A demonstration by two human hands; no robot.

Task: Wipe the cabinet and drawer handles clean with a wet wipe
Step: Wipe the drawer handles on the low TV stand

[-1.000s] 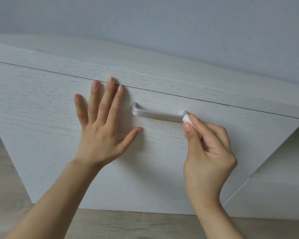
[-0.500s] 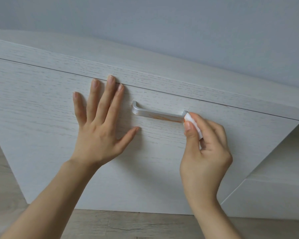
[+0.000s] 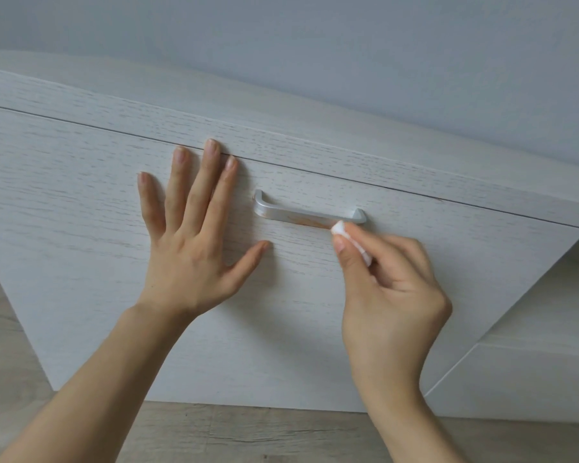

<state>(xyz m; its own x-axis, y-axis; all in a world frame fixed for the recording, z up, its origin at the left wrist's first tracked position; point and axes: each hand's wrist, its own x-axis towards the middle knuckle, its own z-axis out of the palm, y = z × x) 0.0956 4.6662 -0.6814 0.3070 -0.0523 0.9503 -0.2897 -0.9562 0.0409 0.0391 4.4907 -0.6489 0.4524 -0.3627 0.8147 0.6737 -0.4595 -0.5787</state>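
Note:
A silver bar handle [image 3: 306, 212] is mounted on the white wood-grain drawer front [image 3: 81, 228]. A brownish smear runs along the handle's lower edge near its middle and right. My right hand [image 3: 386, 285] pinches a small folded white wet wipe [image 3: 340, 228] between thumb and fingers, and the wipe's tip touches the underside of the handle near its right end. My left hand [image 3: 188, 235] lies flat on the drawer front just left of the handle, fingers spread, holding nothing.
The cabinet's top board [image 3: 281, 128] juts out above the drawer, under a pale blue-grey wall [image 3: 348, 45]. A lower white cabinet part [image 3: 532, 379] sits at the right. Light wooden flooring [image 3: 248, 436] shows below.
My right hand has slid the wipe a little left and down, from the handle's right end to its underside. The left hand stays pressed on the drawer front.

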